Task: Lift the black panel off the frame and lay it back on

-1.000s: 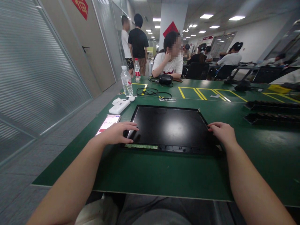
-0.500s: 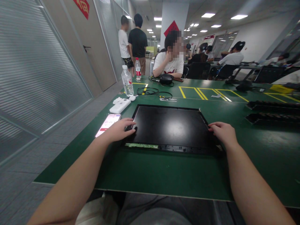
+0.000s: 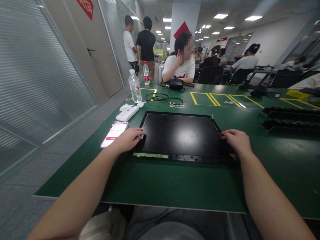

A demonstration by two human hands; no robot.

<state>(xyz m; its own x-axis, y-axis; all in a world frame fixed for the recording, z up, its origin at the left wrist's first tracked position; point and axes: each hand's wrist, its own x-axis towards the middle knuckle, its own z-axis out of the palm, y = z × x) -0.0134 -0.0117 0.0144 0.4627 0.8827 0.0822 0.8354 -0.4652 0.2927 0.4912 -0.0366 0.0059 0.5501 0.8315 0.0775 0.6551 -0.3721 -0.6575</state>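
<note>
A black LCD screen panel (image 3: pixel 180 133) lies flat on the green table, glossy side up, with a narrow green circuit board (image 3: pixel 150 155) along its near edge at the left. My left hand (image 3: pixel 130 138) is closed at the panel's left edge, thumb and fingers drawn together on the rim. On the opposite side, my right hand (image 3: pixel 237 140) pinches the right rim between thumb and index finger. Parts of the fingers under the edges are hidden.
Left of the panel are a lit phone (image 3: pixel 112 137), a white device (image 3: pixel 127 113) and a water bottle (image 3: pixel 135 87). Behind it lie black cables (image 3: pixel 162 97). Dark strips (image 3: pixel 287 126) rest at the right. A person (image 3: pixel 178 66) sits across the table (image 3: pixel 175 186).
My left thumb has moved up toward the fingers, closing the gap between them at the left rim. My right hand keeps its grip, and the panel stays in place.
</note>
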